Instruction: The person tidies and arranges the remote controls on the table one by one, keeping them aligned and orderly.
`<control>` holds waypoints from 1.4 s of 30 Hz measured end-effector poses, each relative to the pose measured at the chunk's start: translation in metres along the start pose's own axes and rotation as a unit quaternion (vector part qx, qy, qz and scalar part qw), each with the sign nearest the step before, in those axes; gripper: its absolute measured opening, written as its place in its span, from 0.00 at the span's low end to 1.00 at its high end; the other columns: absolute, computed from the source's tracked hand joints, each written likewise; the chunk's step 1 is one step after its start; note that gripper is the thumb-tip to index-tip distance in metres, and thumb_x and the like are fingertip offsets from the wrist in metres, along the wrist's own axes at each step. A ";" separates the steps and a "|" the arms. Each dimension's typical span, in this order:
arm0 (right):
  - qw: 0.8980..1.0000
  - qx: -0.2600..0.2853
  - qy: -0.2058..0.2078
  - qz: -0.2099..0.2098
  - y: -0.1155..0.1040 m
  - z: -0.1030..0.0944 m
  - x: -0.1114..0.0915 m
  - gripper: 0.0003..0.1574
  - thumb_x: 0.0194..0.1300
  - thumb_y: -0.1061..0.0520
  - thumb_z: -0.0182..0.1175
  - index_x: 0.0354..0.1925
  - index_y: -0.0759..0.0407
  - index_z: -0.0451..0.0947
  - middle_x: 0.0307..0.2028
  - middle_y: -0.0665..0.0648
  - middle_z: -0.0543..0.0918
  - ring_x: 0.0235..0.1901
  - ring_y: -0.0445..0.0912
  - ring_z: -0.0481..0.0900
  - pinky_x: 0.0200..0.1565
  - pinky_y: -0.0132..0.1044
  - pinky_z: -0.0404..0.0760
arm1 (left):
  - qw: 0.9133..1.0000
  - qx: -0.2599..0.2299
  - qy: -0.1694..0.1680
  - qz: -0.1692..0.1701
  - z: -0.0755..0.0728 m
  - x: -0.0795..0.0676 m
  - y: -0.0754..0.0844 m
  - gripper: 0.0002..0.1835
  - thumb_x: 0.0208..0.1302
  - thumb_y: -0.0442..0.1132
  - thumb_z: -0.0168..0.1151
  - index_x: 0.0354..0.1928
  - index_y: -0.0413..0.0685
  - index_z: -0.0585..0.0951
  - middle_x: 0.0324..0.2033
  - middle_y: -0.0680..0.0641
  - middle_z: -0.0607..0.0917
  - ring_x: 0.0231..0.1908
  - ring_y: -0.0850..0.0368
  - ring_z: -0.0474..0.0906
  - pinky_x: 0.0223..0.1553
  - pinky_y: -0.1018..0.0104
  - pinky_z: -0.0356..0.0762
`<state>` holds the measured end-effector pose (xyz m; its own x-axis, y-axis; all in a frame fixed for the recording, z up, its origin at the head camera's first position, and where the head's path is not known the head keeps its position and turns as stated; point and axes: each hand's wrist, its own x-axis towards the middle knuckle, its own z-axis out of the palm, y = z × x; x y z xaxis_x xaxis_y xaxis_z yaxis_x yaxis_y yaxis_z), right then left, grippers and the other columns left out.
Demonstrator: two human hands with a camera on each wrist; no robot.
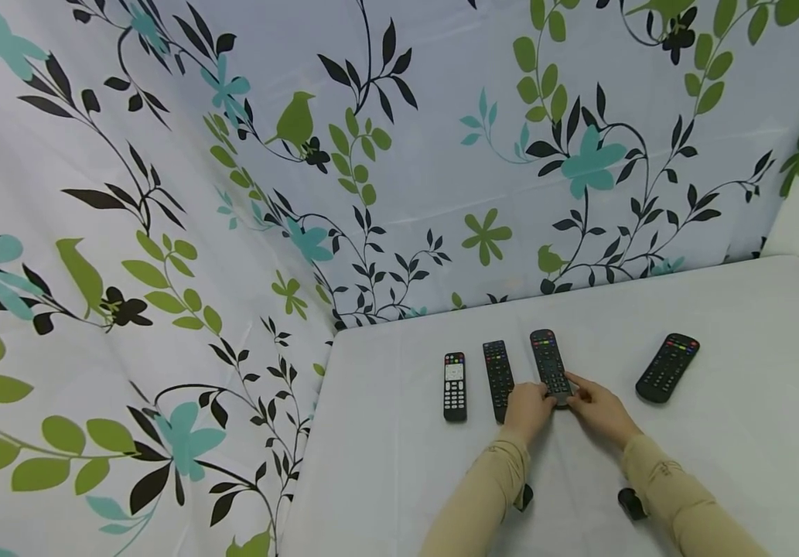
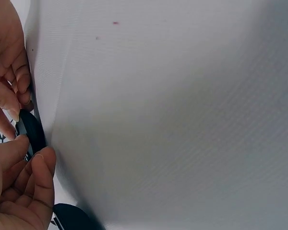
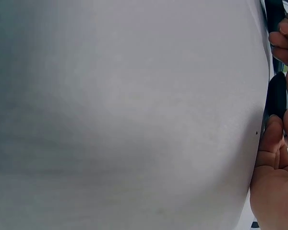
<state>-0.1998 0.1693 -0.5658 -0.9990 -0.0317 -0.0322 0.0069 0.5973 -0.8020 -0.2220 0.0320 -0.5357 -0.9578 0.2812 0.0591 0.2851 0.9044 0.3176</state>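
Head view: a black held remote (image 1: 546, 357) lies on a white desk (image 1: 385, 472), its far end leaning a little to the left. The left hand (image 1: 528, 413) is at its near left edge, the grip nearly closed, thumb and finger pinching the casing. The right hand (image 1: 601, 410) is at its near right edge, the grip likewise narrowed to a pinch on the casing. Both wrist views show the thumbs and fingertips on the held remote.

Just left of the held remote is a long black remote (image 1: 497, 370); the left hand covers part of its near end. Farther left is a smaller panel remote (image 1: 455, 387) with a white upper panel and pale keys. Well to the right of the held remote is a broad remote (image 1: 667, 368), slanted with its far end to the right. Tan sleeves (image 1: 472, 495) reach in from the near side of the held remote, and beyond it hangs a white cloth (image 1: 434, 178) printed with leaves, birds and flowers.

Coloured keys show near the held remote's far end; markings on all the remotes are too small to read.
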 end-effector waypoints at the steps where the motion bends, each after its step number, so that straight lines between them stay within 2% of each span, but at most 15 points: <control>1: 1.000 -0.001 -0.002 0.002 0.000 0.000 0.000 0.32 0.60 0.56 0.52 0.61 0.63 0.58 0.33 0.59 0.76 0.30 0.44 0.69 0.32 0.34 0.67 | 1.000 0.004 0.000 0.002 0.000 0.000 0.000 0.08 0.53 0.46 0.59 0.28 0.52 0.83 0.22 0.54 0.85 0.18 0.68 0.71 0.19 0.77 0.65; 4: 1.000 -0.001 -0.009 0.012 -0.001 -0.001 -0.001 0.32 0.60 0.56 0.51 0.61 0.63 0.58 0.33 0.59 0.75 0.30 0.44 0.68 0.32 0.33 0.66 | 1.000 0.005 0.002 0.005 -0.001 0.000 0.000 0.08 0.53 0.46 0.59 0.30 0.52 0.84 0.25 0.54 0.85 0.23 0.68 0.77 0.22 0.77 0.69; 7: 1.000 0.005 -0.020 0.022 -0.004 -0.002 0.000 0.32 0.61 0.56 0.50 0.62 0.64 0.57 0.33 0.60 0.75 0.30 0.44 0.68 0.31 0.33 0.66 | 1.000 -0.013 -0.007 -0.011 -0.002 0.002 0.000 0.09 0.53 0.45 0.60 0.32 0.52 0.84 0.28 0.54 0.86 0.26 0.67 0.78 0.25 0.76 0.71; 10: 0.999 0.014 -0.028 0.029 -0.007 -0.005 0.000 0.32 0.60 0.56 0.49 0.61 0.65 0.57 0.33 0.60 0.76 0.29 0.44 0.68 0.29 0.33 0.66 | 0.999 -0.039 -0.016 -0.025 -0.003 0.004 0.000 0.08 0.53 0.45 0.60 0.30 0.50 0.84 0.25 0.54 0.85 0.21 0.68 0.74 0.22 0.76 0.68; 13: 0.999 0.019 -0.036 0.036 -0.010 -0.008 0.001 0.32 0.60 0.57 0.48 0.61 0.66 0.56 0.33 0.61 0.75 0.28 0.45 0.68 0.29 0.33 0.66 | 0.998 -0.046 -0.020 -0.025 -0.003 0.005 0.000 0.09 0.54 0.45 0.59 0.26 0.49 0.83 0.19 0.54 0.83 0.16 0.66 0.67 0.18 0.76 0.63; 18: 0.998 0.029 -0.043 0.045 -0.016 -0.010 0.002 0.32 0.60 0.58 0.47 0.61 0.69 0.55 0.34 0.61 0.73 0.28 0.45 0.68 0.28 0.33 0.67 | 1.000 -0.019 -0.013 -0.019 -0.004 0.006 0.002 0.12 0.54 0.47 0.58 0.35 0.48 0.83 0.28 0.52 0.84 0.26 0.65 0.76 0.26 0.75 0.71; 22: 0.997 0.042 -0.042 0.045 -0.019 -0.014 -0.001 0.32 0.60 0.58 0.47 0.60 0.72 0.54 0.37 0.65 0.74 0.30 0.45 0.71 0.29 0.32 0.69 | 1.000 0.008 -0.004 -0.010 -0.006 0.004 0.005 0.16 0.55 0.49 0.57 0.40 0.47 0.81 0.32 0.51 0.82 0.31 0.63 0.77 0.32 0.74 0.73; 26: 0.998 0.050 -0.017 0.044 -0.016 -0.023 -0.006 0.32 0.62 0.56 0.46 0.60 0.72 0.55 0.42 0.68 0.74 0.34 0.43 0.74 0.31 0.31 0.71 | 0.999 0.036 0.023 0.017 -0.008 0.001 0.010 0.17 0.56 0.50 0.55 0.41 0.47 0.79 0.34 0.52 0.80 0.34 0.63 0.77 0.35 0.74 0.73; 30: 0.997 0.052 0.024 0.047 -0.009 -0.034 -0.011 0.31 0.64 0.52 0.44 0.60 0.69 0.56 0.44 0.67 0.74 0.32 0.36 0.74 0.31 0.29 0.72 | 0.996 0.052 0.046 0.047 -0.007 0.001 0.017 0.16 0.57 0.50 0.54 0.43 0.49 0.78 0.35 0.53 0.80 0.35 0.65 0.76 0.36 0.76 0.72; 37: 0.993 0.059 0.091 0.040 -0.001 -0.048 -0.018 0.30 0.65 0.49 0.43 0.59 0.66 0.60 0.41 0.64 0.74 0.28 0.28 0.73 0.29 0.25 0.74 | 0.984 0.111 0.038 0.135 -0.006 0.007 0.031 0.15 0.58 0.50 0.53 0.44 0.54 0.77 0.36 0.56 0.79 0.36 0.66 0.74 0.37 0.78 0.70; 42: 0.985 0.052 0.156 0.052 0.005 -0.054 -0.021 0.27 0.64 0.50 0.43 0.57 0.65 0.63 0.39 0.62 0.75 0.23 0.22 0.68 0.26 0.23 0.71 | 0.978 0.126 0.034 0.160 -0.006 0.013 0.046 0.16 0.58 0.50 0.52 0.47 0.56 0.76 0.38 0.57 0.79 0.39 0.65 0.74 0.40 0.78 0.70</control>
<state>-0.1812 0.2167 -0.5367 -0.9578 0.2823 0.0548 0.0978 0.4989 -0.8611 -0.2212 0.0753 -0.5149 -0.8154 0.5494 0.1826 0.5630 0.8259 0.0292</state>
